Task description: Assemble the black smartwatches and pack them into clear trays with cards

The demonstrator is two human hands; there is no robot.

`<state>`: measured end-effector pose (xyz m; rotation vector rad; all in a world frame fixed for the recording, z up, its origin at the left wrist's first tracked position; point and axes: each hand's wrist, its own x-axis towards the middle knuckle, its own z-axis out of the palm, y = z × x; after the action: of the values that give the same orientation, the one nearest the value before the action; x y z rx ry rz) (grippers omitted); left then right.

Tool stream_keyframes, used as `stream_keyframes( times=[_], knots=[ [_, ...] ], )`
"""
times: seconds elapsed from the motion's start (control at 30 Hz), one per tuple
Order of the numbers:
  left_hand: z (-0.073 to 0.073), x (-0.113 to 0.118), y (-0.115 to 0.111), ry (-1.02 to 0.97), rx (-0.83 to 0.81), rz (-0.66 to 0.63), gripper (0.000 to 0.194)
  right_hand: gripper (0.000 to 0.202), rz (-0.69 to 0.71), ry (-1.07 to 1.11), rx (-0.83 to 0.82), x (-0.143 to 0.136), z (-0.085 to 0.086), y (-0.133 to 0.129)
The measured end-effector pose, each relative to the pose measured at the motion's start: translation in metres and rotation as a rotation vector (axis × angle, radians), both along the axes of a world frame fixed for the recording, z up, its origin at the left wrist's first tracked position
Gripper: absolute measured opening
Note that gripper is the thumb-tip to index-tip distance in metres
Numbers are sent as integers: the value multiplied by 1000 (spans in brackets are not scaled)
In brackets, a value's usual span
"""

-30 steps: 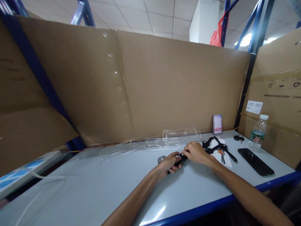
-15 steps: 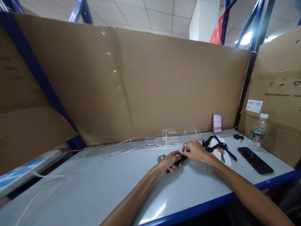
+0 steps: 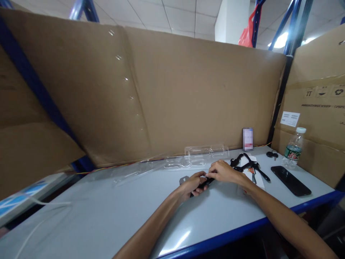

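My left hand (image 3: 192, 183) and my right hand (image 3: 222, 171) meet over the grey table (image 3: 107, 212), both gripping one small black strap-like part (image 3: 205, 182) between them. Most of that part is hidden by my fingers. A small grey tab (image 3: 183, 179) lies on the table just left of my left hand. Behind my right hand a tangle of black straps (image 3: 246, 166) rests on a white card (image 3: 256, 178) with a small orange-marked tool.
Clear plastic blister trays (image 3: 206, 153) lie along the cardboard wall (image 3: 161, 93). A black phone (image 3: 290, 175), a water bottle (image 3: 293, 152), black keys (image 3: 271, 154) and a small upright card (image 3: 247, 139) stand at the right. The table's blue front edge (image 3: 242, 230) runs below my arms.
Both hands stay together on the black part with only slight finger shifts. The view has tilted a little, so everything sits slightly lower and to the left.
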<state>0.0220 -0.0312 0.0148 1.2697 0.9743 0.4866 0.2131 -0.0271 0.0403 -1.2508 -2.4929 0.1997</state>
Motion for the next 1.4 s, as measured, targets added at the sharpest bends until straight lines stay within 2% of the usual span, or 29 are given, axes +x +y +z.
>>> stream_keyframes(
  times=[0.1,0.23,0.43,0.57,0.73,0.87,1.03,1.23,1.4],
  knots=[
    [0,0,0,0,-2,6,37,25,25,6,15,-3,1,-3],
    [-1,1,0,-1,-9,28,38,29,-68,-33,109,-2,3,-6],
    [-2,1,1,-19,-5,15,30,28,5,25,33,-2,0,-4],
    [-2,1,1,-19,-25,25,35,27,-68,-12,113,-3,-1,-4],
    [-1,1,0,-5,9,3,32,29,-18,-32,58,-5,3,-8],
    [1,1,-1,6,-8,22,37,29,-108,-85,117,-6,5,-10],
    [-1,2,1,7,-3,9,35,32,-56,-73,54,-6,7,-11],
    [0,1,1,26,-23,14,46,32,-155,-161,130,-7,8,-12],
    [-1,1,-1,2,5,22,39,25,-141,-174,111,-6,5,-11]
  ],
)
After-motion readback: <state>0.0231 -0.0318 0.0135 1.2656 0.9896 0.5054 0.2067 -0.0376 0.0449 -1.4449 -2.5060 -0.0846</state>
